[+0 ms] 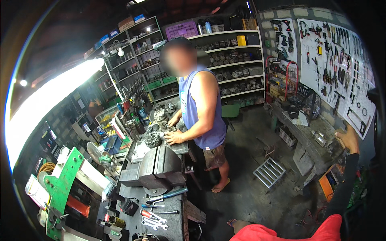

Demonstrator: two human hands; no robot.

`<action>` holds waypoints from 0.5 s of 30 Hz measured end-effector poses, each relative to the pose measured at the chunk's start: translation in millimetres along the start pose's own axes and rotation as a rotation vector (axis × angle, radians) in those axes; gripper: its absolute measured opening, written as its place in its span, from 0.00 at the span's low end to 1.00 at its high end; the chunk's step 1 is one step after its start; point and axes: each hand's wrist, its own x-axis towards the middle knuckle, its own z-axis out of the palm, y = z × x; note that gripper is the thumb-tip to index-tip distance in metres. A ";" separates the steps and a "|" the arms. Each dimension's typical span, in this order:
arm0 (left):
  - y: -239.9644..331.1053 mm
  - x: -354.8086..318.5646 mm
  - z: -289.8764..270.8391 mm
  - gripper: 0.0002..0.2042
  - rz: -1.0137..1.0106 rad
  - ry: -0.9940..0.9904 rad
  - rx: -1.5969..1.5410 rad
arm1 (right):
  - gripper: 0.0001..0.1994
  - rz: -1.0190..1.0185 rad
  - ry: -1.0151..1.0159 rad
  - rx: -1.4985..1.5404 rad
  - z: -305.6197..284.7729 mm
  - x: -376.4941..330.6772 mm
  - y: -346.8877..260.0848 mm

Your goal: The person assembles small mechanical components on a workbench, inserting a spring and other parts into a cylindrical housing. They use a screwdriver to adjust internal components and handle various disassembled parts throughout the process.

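Observation:
My right hand (349, 139) is at the far right, at the end of a dark-sleeved arm, beside the right workbench (297, 120). Its fingers look apart, with nothing visible in them. Closest to it on that bench lies a silvery cylindrical metal part (319, 137). My left hand is out of the picture. Across the left bench, a person in a blue sleeveless top (203, 100) has both hands on greasy metal machine parts (161, 116). A finned round housing (152, 139) sits by that person's nearer hand.
A large bench vise (161, 166) stands on the left bench, with wrenches (155, 221) and a cordless drill (124, 205) nearer me. A metal slatted stool (269, 172) is on the floor. Tools hang on the white pegboard (309, 72). Shelves (237, 62) line the back.

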 end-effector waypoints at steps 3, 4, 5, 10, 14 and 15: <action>3.5 -0.7 -2.1 0.19 -0.001 0.027 -0.009 | 0.39 0.029 0.012 -0.035 11.9 3.7 9.1; 4.7 -1.0 -3.2 0.19 -0.006 0.036 0.006 | 0.39 0.021 0.003 -0.033 16.3 3.0 10.3; 5.9 -1.2 -4.3 0.18 -0.008 0.028 -0.003 | 0.38 0.025 0.007 -0.055 20.3 1.5 10.7; 9.7 -1.3 -8.1 0.17 -0.055 -0.017 0.007 | 0.38 0.066 -0.081 -0.137 33.7 -0.8 5.1; 8.3 0.5 -5.0 0.18 -0.027 -0.003 0.022 | 0.42 0.052 0.050 -0.066 58.1 9.3 22.4; 7.4 0.9 -3.1 0.17 -0.048 -0.004 0.034 | 0.42 0.071 0.043 -0.083 67.1 16.7 32.2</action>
